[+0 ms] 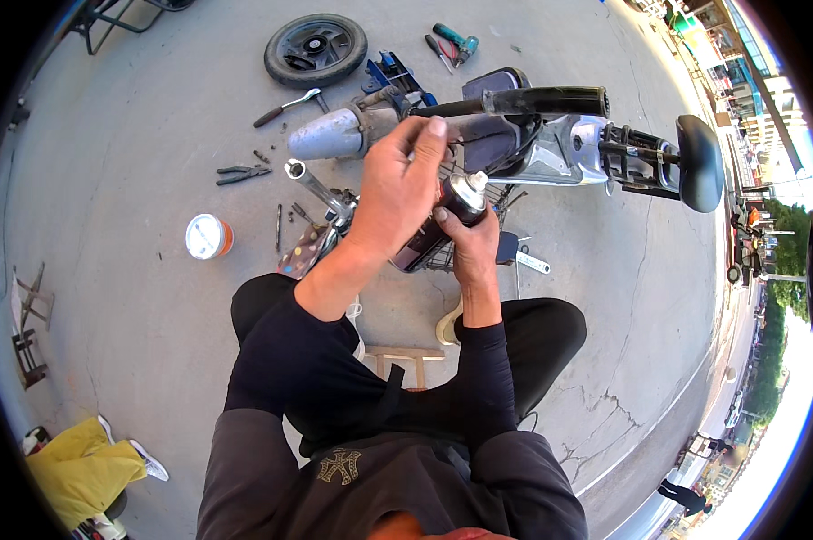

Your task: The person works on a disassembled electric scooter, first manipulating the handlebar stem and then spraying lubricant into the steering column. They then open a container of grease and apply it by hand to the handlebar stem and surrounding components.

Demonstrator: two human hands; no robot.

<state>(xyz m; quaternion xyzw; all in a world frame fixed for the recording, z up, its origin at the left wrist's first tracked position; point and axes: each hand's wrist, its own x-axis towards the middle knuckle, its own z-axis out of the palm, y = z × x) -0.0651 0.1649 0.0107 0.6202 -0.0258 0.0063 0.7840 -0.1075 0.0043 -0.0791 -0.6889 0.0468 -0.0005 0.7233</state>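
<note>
My right hand [475,241] is wrapped round a dark spray can [463,201], its thumb across the front of the can. The can leans, with its silver top and white nozzle pointing up and to the right. Just left of it, my left hand [397,186] is closed, thumb laid near the curled fingers; what they hold, if anything, is hidden. Beyond both hands a partly dismantled electric scooter [564,153] lies with its black seat [699,162] to the right. A wire basket [441,258] and a bare metal tube [316,187] show beneath my arms.
A wheel with tyre [315,50], a ratchet [287,107], pliers [243,175], a cordless drill [465,45] and a wrench [532,262] lie on the concrete. An orange-and-white tub [209,236] stands at left. A person in yellow trousers [87,472] is at lower left.
</note>
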